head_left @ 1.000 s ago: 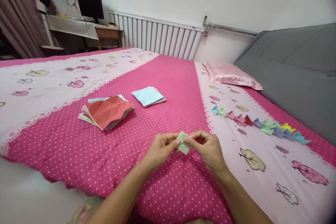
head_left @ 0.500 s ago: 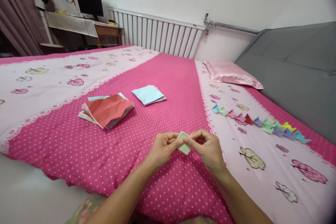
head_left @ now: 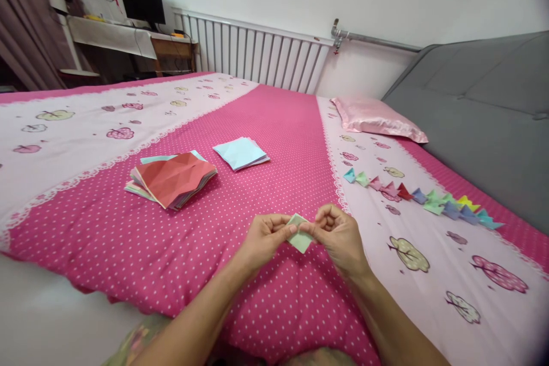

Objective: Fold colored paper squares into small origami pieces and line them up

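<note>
A small folded square of pale green paper (head_left: 301, 240) is held above the pink dotted bedspread, one corner toward me. My left hand (head_left: 268, 240) pinches its left side, thumb on top and fingers behind. On the right side, my right hand (head_left: 341, 237) presses its thumb on the paper's face, with its index finger curled near the edge. Part of the paper lies hidden under both thumbs. To the right stretches a line of folded paper boats (head_left: 403, 191) in several colours.
A stack of creased papers (head_left: 178, 177) with a red sheet on top lies at left. Beyond it is a neater pile of light blue paper squares (head_left: 241, 153). A pink pillow (head_left: 377, 120) rests by the grey headboard (head_left: 480, 91). A white radiator (head_left: 257, 51) stands behind the bed.
My right hand's fingers have lifted and shifted slightly off the paper's upper right edge, while the thumb stays on it. My left hand keeps its pinch. The view has shifted a little.
</note>
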A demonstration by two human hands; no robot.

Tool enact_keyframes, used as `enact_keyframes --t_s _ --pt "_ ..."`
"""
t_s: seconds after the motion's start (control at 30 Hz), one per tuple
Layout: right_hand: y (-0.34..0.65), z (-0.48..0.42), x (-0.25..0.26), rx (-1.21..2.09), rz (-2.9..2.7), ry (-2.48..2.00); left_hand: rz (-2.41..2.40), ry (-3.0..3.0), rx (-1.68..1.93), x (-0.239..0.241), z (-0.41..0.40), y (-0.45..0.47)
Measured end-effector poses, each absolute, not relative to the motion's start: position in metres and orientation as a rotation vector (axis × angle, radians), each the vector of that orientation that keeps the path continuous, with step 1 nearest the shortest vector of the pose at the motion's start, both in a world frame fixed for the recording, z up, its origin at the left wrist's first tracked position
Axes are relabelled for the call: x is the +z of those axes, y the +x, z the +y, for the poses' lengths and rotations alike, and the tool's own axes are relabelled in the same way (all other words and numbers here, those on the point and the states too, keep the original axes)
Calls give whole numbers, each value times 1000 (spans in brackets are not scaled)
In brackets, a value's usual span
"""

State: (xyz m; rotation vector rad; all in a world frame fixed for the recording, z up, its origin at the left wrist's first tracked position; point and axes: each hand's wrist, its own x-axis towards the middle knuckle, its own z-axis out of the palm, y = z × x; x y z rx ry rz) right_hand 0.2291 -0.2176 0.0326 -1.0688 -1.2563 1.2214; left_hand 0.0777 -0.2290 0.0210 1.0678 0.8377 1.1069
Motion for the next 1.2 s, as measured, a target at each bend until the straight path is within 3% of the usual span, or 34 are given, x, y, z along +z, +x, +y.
enact_keyframes --t_s 0.33,0.6,1.2 --pt "232 -211 33 1260 -1206 -1063 864 940 1154 22 -226 75" --pt "232 -213 30 1394 -1508 -1064 866 1195 1035 12 -229 75" --pt "232 -210 27 1517 -1348 -1088 1060 1021 1192 18 -227 71"
